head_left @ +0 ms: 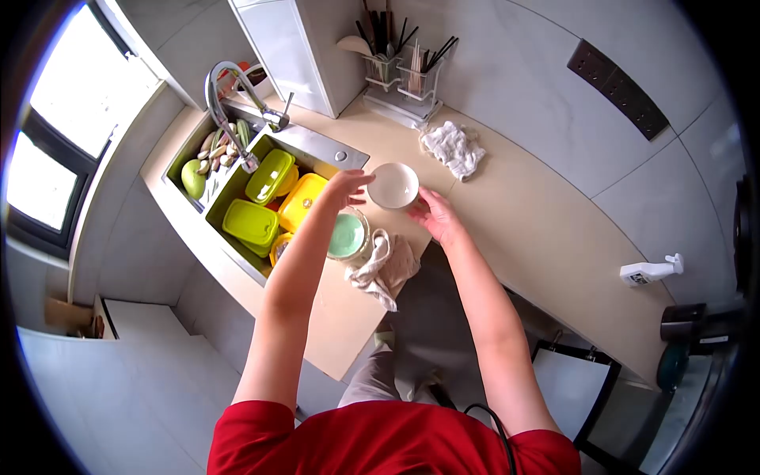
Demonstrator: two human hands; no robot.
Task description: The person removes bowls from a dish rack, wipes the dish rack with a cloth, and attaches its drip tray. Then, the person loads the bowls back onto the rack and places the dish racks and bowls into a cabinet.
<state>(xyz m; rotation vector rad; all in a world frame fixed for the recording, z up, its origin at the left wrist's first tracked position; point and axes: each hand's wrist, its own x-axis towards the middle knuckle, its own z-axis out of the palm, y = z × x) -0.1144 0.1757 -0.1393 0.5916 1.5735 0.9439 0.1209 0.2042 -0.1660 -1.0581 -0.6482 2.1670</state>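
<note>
A small white bowl (393,186) is held up over the counter near the sink's corner, its open side towards me. My left hand (347,190) grips its left rim with the fingertips. From the lower right, my right hand (438,218) holds the opposite side, fingers partly hidden behind the bowl. Just below my left hand stands a round clear container with a pale green inside (347,235). Beside it a crumpled beige cloth (386,267) hangs over the counter edge.
The steel sink (321,165) holds green-lidded boxes (252,222), a yellow box (302,201) and vegetables under a faucet (212,87). A white rag (453,150), utensil rack (404,83) and spray bottle (649,271) stand along the counter (538,214).
</note>
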